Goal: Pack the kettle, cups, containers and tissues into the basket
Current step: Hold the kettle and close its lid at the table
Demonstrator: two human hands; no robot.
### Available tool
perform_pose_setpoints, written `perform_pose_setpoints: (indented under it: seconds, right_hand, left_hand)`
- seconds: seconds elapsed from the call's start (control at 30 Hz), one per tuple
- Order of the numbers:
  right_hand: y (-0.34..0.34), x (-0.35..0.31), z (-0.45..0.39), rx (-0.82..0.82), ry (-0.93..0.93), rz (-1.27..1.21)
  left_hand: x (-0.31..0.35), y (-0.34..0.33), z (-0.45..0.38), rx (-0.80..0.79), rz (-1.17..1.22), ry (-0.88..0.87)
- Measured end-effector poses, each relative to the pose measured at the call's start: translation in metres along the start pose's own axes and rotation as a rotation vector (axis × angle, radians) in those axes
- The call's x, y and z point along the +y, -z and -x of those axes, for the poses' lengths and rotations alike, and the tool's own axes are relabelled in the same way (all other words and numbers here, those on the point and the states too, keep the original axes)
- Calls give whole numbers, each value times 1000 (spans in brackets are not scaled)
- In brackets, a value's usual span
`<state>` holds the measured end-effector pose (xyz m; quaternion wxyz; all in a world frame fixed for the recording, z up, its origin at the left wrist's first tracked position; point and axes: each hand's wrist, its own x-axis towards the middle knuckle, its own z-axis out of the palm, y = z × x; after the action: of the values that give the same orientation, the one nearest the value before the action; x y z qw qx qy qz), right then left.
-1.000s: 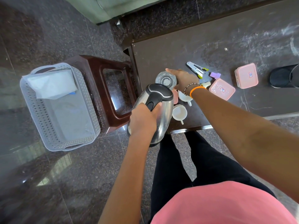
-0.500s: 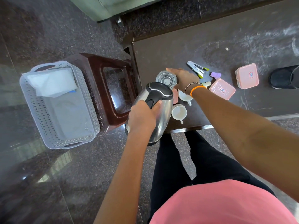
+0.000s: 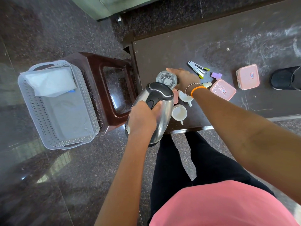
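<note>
In the head view, the left hand (image 3: 143, 118) is clamped around the black handle of the steel kettle (image 3: 153, 110) and holds it in the air at the near left edge of the dark table (image 3: 162, 51). The right hand (image 3: 182, 78) reaches far over the table and its fingers wrap the side of a clear glass (image 3: 167, 78), which seems to stand on the table.

The grey basket (image 3: 40, 111) sits to the left, on the floor beside a brown stool (image 3: 112, 88). A white pack of tissues (image 3: 50, 83) already lies in its far end, so the near part is free.

To do this step well, I think the kettle should travel left over the stool, stay upright, and come down on the flat bottom at the near end of the basket, away from the tissues. It is probably the heaviest item, so it should go in first and low.

Two white cups (image 3: 179, 112) stand just right of the kettle. Two pink containers (image 3: 222, 89) lie further right. Each lid has a small sticker, but the writing is too small to read. No brand is visible on the kettle.
</note>
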<state>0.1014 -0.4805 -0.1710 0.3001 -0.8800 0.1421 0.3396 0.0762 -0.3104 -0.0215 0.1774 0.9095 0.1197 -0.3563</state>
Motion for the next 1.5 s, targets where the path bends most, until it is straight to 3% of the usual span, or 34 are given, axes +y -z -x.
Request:
perform_pose_setpoints:
  seconds: [1.5]
  right_hand:
    - [2,-1,4,11,-2,-10]
  left_hand:
    - [9,6,-4,-17,-52,-11]
